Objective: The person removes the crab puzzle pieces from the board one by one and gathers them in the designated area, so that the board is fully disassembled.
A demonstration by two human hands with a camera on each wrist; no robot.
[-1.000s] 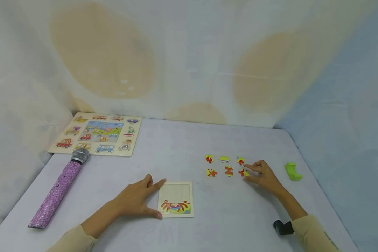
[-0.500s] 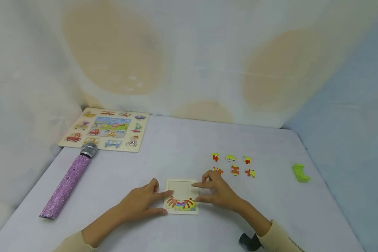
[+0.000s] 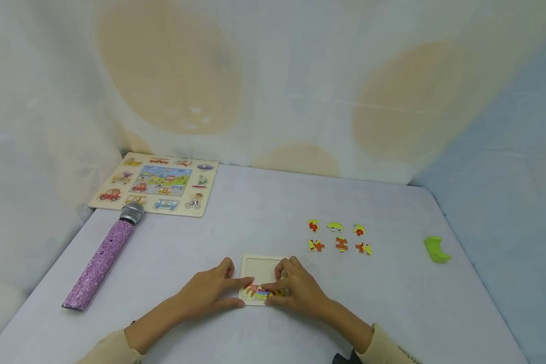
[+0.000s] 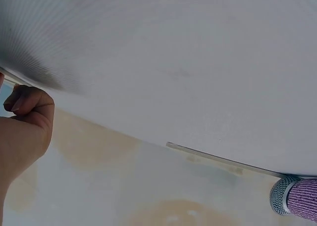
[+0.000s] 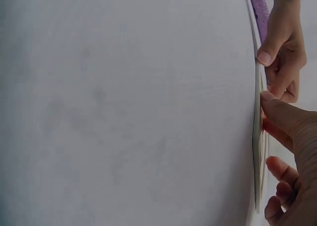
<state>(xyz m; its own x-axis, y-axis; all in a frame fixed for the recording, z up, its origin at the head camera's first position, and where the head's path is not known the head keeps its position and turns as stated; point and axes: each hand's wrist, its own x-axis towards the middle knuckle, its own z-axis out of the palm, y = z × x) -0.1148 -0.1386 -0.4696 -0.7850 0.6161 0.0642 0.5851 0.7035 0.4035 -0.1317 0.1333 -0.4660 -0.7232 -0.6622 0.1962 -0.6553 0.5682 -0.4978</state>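
Note:
In the head view a small square wooden puzzle tray (image 3: pixel 260 267) lies near the table's front. Crab-patterned pieces (image 3: pixel 250 291) fill its lower part; its upper part is bare wood. My left hand (image 3: pixel 202 294) touches the tray's left side, thumb at the lower corner and straight index finger over the pieces. From the right, my right hand (image 3: pixel 302 292) rests index fingertip and thumb on the fitted pieces, its other fingers bent. No loose piece shows in either hand. The right wrist view has both thumbs on the tray's edge (image 5: pixel 257 137).
Several loose puzzle pieces (image 3: pixel 342 244) lie in two rows behind and right of the tray. A purple microphone (image 3: pixel 101 264) leans on a large vehicle puzzle board (image 3: pixel 182 212) at left. A green curved object (image 3: pixel 435 249) sits far right; something black (image 3: pixel 347 358) is by the right sleeve.
My right hand has come left from the loose pieces to the tray, first its right side, then over the fitted pieces. The left index finger has shifted inward from the tray's top corner.

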